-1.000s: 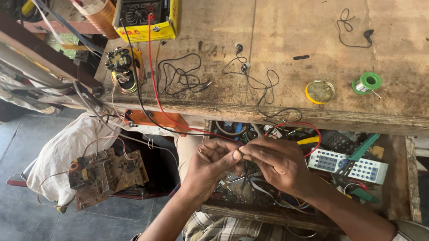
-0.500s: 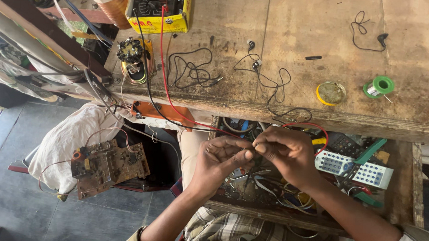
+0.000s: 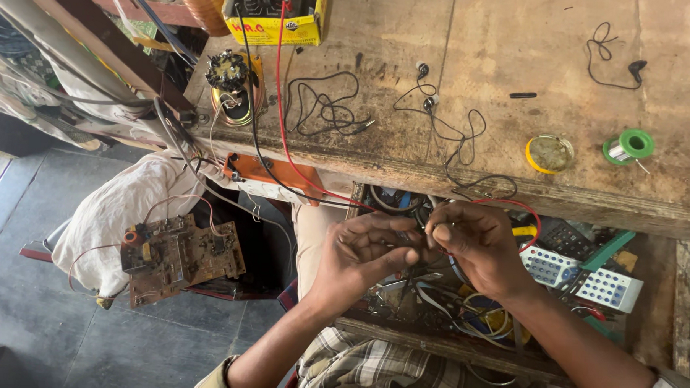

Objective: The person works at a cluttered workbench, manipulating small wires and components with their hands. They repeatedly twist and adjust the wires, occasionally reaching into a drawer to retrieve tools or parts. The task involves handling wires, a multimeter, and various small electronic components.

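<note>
Plaid shirt cloth (image 3: 369, 371) shows lowest, nearest me, and my forearms rise from it over an open wooden drawer (image 3: 447, 344) crammed with loose wires. My left hand (image 3: 362, 256) and my right hand (image 3: 477, 248) meet above that drawer, fingertips touching. Each grip is pinched narrow on a thin wire (image 3: 424, 233) between them; the wire's end is too small to make out. A red wire (image 3: 513, 206) arcs over my right hand. Just right of that hand, in the drawer, lie two pale remote controls (image 3: 579, 275) beside a green strip.

Off to my left, lower down, a brown circuit board (image 3: 178, 258) rests on a white cloth bag (image 3: 111, 209).

Beyond the drawer runs the worn wooden table (image 3: 503, 39). On it, near its front edge, sit a yellow-rimmed tin (image 3: 549, 153) and a green spool (image 3: 629, 145), well apart from a tangle of black wire (image 3: 321, 105). Farthest back stands a yellow meter (image 3: 275, 12), its red lead trailing toward me.
</note>
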